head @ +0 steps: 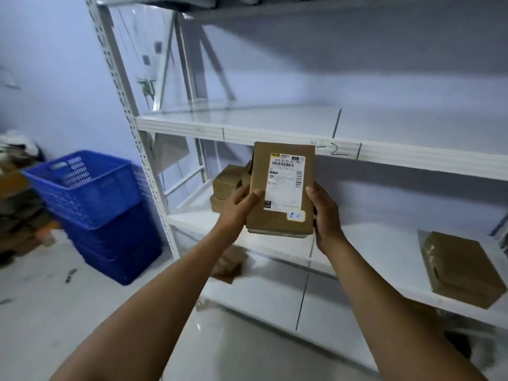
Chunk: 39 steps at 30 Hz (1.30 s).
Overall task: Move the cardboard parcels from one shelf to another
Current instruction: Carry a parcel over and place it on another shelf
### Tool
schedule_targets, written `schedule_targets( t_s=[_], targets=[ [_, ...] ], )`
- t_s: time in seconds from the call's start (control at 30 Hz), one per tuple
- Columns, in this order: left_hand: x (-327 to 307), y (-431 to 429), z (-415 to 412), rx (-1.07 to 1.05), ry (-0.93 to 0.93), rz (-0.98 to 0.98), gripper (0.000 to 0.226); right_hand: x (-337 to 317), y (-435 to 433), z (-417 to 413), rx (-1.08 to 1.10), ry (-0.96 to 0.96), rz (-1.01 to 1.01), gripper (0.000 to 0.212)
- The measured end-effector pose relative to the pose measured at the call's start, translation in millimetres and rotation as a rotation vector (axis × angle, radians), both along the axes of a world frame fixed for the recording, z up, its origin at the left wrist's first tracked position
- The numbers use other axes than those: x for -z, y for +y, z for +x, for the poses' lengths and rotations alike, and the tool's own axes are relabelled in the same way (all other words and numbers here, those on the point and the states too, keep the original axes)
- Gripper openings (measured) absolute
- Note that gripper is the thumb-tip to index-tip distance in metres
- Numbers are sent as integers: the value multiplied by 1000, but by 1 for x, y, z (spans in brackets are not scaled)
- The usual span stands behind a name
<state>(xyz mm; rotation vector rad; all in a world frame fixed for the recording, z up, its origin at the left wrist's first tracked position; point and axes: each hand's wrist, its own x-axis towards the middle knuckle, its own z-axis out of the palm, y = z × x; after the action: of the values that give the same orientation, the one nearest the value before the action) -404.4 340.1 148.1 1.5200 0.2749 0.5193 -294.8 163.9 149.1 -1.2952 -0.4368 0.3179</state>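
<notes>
The person is holding one cardboard parcel (281, 188) up in the air, in front of the white shelves. The left hand (237, 206) is gripping its left edge and the right hand (324, 213) is gripping its right edge, so both grips are closed around this one box. Its white label (284, 181) is facing us. A second thin parcel may be tucked under it, but I cannot tell for sure.

Just above the grip is the upper shelf (247, 122), and nothing is sitting on the part I can see. I am guessing the box is going up there.

Just behind the left hand, a small stack of parcels (226, 188) is waiting on the middle shelf (357, 243). Off to the right of the grip and a bit lower, another parcel (461, 268) is lying flat on that shelf too. Below the grip, one more blurry brown box (229, 264) is sitting on a lower shelf.

So the job looks like it is only starting. Most parcels are waiting to be moved.
</notes>
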Motion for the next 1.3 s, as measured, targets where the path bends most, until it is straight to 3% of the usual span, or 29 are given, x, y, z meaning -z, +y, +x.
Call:
schedule_targets(
  t_s=[0.13,0.23,0.4,0.57,0.63,0.8,0.97,1.1,1.23,1.3],
  targets=[
    [-39,75,-5,-45,-36,47,20,-43,78,-1,13,-99,22,37],
    [-63,101,1,-93,-47,4,25,-77,100,5,-19,-181,-43,33],
    [-112,180,42,-89,-30,-56,46,-137,173,38,-89,-321,-262,48],
    [-145,259,90,-98,-70,34,29,-166,251,85,-66,-400,-273,58],
    [-155,290,109,-97,-61,71,30,-172,282,99,-46,-383,-277,65],
    [-156,357,150,-38,-20,88,39,-170,344,125,21,-360,-294,53],
    [-158,393,187,79,57,-1,44,-128,391,181,133,-135,-237,57],
    [-151,414,208,163,83,-106,57,-126,405,184,183,-131,-255,44],
    [-146,425,223,260,90,-107,57,-127,411,185,210,7,-114,75],
    [-143,429,225,278,88,-75,58,-131,414,179,225,-22,-123,59]
  ],
)
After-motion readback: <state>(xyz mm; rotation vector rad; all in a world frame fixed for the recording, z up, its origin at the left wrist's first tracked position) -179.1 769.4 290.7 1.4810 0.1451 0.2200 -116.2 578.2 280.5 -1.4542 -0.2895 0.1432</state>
